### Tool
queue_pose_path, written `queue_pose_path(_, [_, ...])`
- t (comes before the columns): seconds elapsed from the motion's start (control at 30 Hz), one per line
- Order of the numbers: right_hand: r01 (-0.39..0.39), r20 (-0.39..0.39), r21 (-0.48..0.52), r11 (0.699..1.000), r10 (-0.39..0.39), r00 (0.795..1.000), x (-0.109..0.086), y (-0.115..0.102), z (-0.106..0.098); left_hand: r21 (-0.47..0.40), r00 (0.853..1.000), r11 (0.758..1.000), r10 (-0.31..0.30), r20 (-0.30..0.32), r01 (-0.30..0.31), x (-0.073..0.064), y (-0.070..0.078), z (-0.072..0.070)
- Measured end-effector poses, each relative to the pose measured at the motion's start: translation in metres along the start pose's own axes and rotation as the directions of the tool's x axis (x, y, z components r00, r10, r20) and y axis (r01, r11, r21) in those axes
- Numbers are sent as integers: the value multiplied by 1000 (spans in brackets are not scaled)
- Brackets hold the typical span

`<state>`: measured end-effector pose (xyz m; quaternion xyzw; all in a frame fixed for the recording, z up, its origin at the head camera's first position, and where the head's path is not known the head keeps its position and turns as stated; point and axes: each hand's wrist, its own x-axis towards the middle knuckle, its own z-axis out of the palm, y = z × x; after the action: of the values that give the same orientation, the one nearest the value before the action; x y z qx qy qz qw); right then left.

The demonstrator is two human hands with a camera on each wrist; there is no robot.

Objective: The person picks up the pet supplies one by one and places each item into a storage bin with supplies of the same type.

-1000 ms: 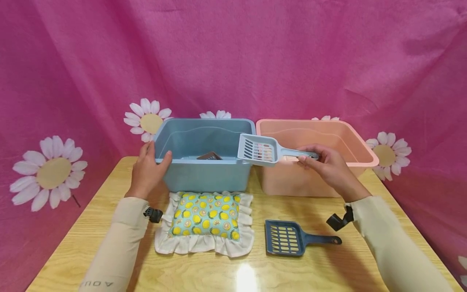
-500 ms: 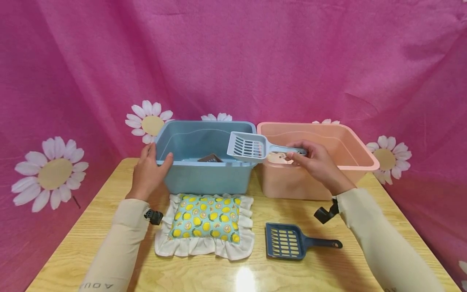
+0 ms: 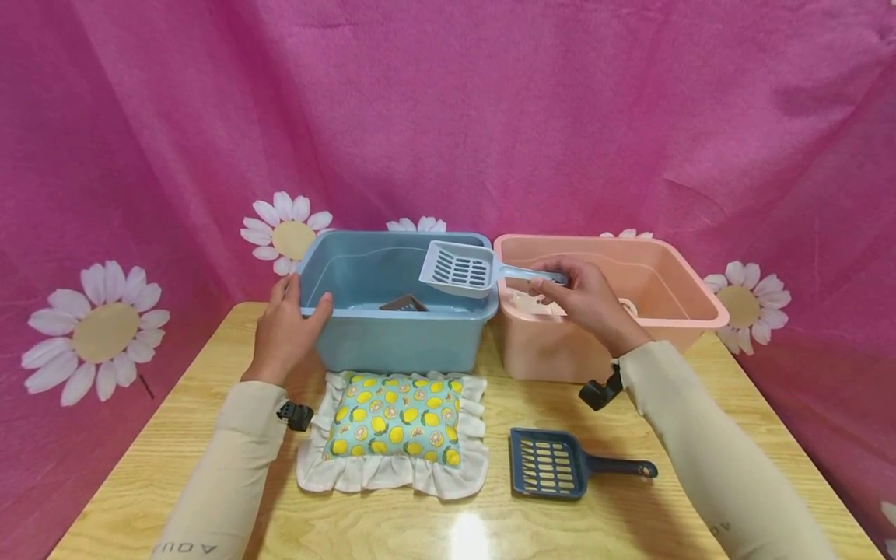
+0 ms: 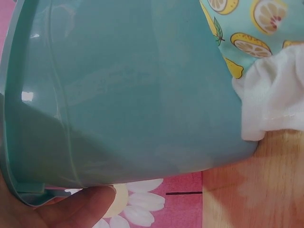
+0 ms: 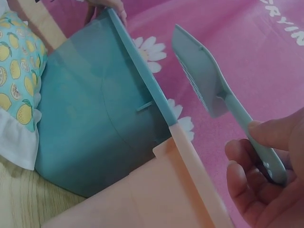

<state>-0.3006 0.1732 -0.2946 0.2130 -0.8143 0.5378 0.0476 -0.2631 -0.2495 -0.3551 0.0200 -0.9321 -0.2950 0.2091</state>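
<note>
In the head view my right hand (image 3: 588, 295) pinches the handle of a light blue slotted litter scoop (image 3: 462, 268). Its scoop end overlaps the blue litter box's right side. The right wrist view shows the same scoop (image 5: 202, 66) above the rims, thumb on its handle. My left hand (image 3: 287, 327) grips the front left corner of the blue litter box (image 3: 399, 342), thumb over the rim. A brown slotted scoop (image 3: 404, 302) lies inside this box, partly hidden by the front wall. The pink litter box (image 3: 560, 358) stands beside it under my right hand.
Whitish things (image 3: 535, 302) show inside the pink box, partly hidden by my hand. A ruffled lemon-print cushion (image 3: 395, 420) lies before the blue box. A dark blue litter scoop (image 3: 549, 464) lies to its right on the wooden table (image 3: 483, 529). Behind hangs a pink flowered cloth (image 3: 448, 117).
My right hand has carried the light blue scoop leftward and slightly up, from the pink box toward the blue one. My left hand stays on the blue box's corner.
</note>
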Motion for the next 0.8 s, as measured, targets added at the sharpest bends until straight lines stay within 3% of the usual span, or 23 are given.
queue_pose_path(0.27, [-43, 5, -20, 999, 44, 999, 11, -1, 11, -5, 1000, 1000, -9, 0, 9, -1, 0, 0])
queue_pose_path(0.8, [-2, 8, 26, 1000, 1, 1000, 30, -3, 35, -14, 1000, 1000, -23, 18, 24, -2, 2, -1])
